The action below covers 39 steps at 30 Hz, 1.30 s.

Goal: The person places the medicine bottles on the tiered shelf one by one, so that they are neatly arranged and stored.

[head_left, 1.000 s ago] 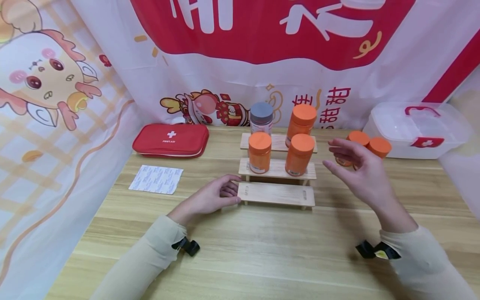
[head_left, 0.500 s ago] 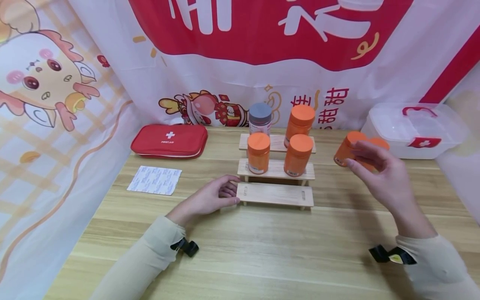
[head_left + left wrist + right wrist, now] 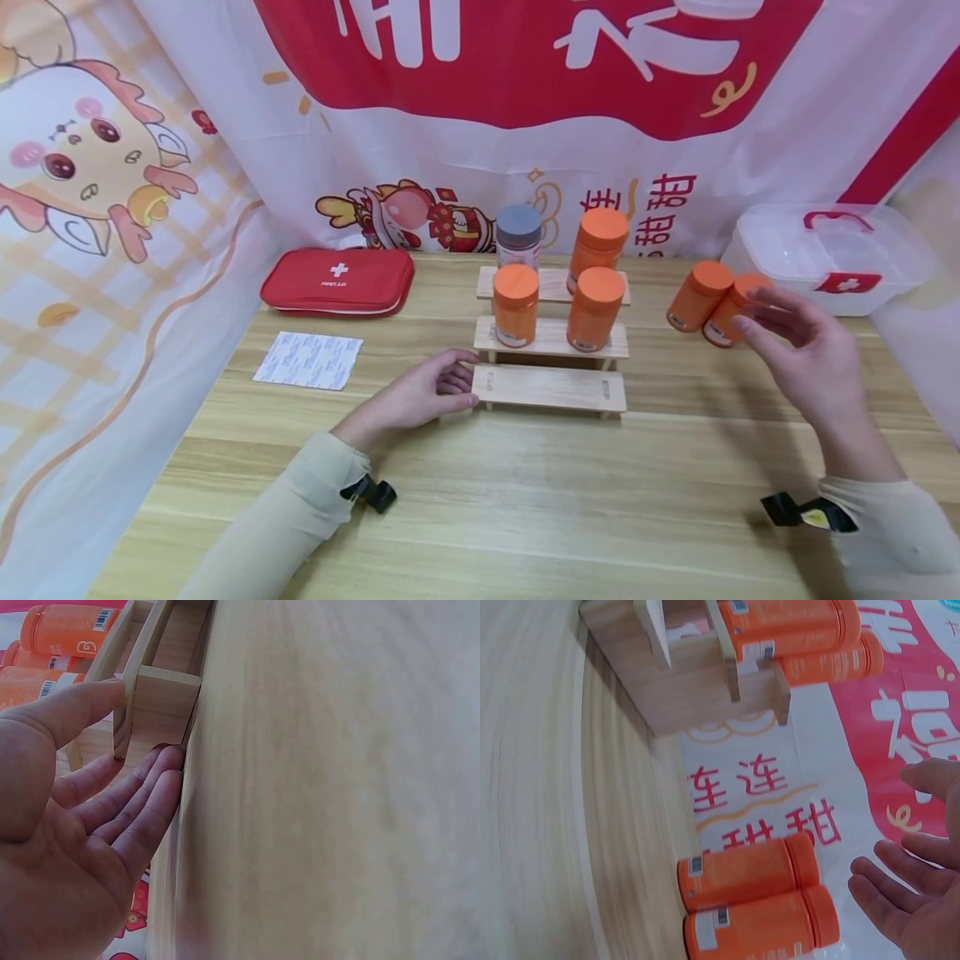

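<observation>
My left hand [image 3: 416,392] holds the left end of a three-step wooden shelf [image 3: 551,387]; in the left wrist view the thumb and index finger straddle the lowest board's end [image 3: 122,724]. On the shelf stand several orange-lidded bottles, two on the middle step, among them the right one [image 3: 596,308], and one on the top step. A grey-lidded bottle [image 3: 518,237] shares the top step. My right hand [image 3: 817,358] holds nothing, its fingers spread loosely beside two more orange bottles, the nearer [image 3: 731,312] and the farther [image 3: 699,296], both upright on the table.
A red first-aid pouch [image 3: 337,282] lies at the back left, with a printed white packet [image 3: 308,360] in front of it. At the back right stands a clear-lidded white box [image 3: 832,258]. A printed cloth [image 3: 450,150] hangs behind the wooden table [image 3: 540,508].
My right hand has moved right, away from the shelf, to the two orange bottles standing on the table. The left hand stays at the shelf's end.
</observation>
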### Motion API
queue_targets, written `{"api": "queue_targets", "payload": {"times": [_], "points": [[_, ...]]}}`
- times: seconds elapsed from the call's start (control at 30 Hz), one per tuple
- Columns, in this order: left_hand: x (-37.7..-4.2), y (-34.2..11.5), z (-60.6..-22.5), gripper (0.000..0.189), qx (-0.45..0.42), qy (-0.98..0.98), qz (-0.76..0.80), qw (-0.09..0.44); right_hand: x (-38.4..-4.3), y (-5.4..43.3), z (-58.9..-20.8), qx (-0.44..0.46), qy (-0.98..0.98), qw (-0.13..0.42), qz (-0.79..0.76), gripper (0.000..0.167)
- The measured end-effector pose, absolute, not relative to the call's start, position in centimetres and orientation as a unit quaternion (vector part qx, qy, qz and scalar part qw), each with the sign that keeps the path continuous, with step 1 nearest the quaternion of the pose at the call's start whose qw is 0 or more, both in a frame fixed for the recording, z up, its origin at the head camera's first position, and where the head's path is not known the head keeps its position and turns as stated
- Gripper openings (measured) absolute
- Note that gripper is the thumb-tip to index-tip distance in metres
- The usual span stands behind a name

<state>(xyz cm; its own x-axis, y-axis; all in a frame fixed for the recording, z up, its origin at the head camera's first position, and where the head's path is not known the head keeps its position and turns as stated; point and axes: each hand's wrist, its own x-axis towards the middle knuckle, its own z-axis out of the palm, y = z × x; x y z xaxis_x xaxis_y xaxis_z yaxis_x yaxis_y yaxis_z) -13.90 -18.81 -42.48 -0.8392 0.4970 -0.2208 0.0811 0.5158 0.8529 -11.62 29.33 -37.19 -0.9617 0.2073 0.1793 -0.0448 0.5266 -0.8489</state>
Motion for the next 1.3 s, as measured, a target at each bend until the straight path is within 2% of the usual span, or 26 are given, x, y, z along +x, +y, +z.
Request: {"api": "queue_targets", "payload": {"times": [0.3, 0.63, 1.03, 1.3], "points": [[-14.0, -18.9, -42.5, 0.059, 0.169, 0.838, 0.466, 0.229, -11.9, 31.2, -37.7, -0.095, -0.861, 0.108, 0.487, 0.061], [-14.0, -18.9, -42.5, 0.059, 0.172, 0.838, 0.466, 0.227, -13.8, 33.5, -38.9, -0.153, -0.876, 0.068, 0.453, 0.072], [-14.1, -18.9, -42.6, 0.059, 0.173, 0.84, 0.461, 0.228, -16.5, 34.5, -40.6, -0.113, -0.898, 0.032, 0.425, 0.085], [-14.2, -18.9, -42.6, 0.059, 0.179, 0.84, 0.461, 0.224, -17.1, 34.6, -41.3, -0.118, -0.895, 0.005, 0.43, 0.09]]}}
